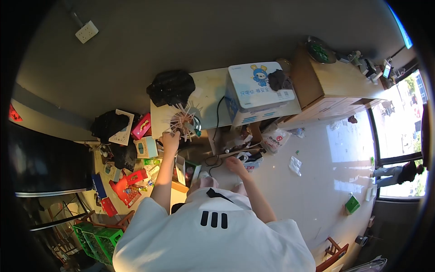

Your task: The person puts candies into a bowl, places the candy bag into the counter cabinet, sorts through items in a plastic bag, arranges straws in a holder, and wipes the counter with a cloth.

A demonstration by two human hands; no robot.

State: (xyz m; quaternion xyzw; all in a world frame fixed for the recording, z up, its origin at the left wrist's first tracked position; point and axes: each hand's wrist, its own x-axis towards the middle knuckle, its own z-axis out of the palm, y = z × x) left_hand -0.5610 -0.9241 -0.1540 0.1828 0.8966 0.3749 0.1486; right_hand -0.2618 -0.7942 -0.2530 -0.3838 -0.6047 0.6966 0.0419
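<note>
A bundle of thin pale sticks (182, 119) stands fanned out in a round metal container near the front edge of a light table (206, 95). My left hand (171, 141) is at the left side of the bundle, its fingers bent against the lower ends; what they hold is too small to make out. My right hand (234, 165) hangs lower, in front of an open cardboard box, close to a white plastic bag (252, 164), with its fingers curled and hard to make out. A black bag (171, 88) lies behind the sticks.
A white box with a cartoon figure (252, 86) stands on the table's right, with a dark cloth (279, 80) on it. A wooden cabinet (337, 81) is further right. Red packets (124, 191) and small boxes lie at the left. A person (398, 174) is at the far right.
</note>
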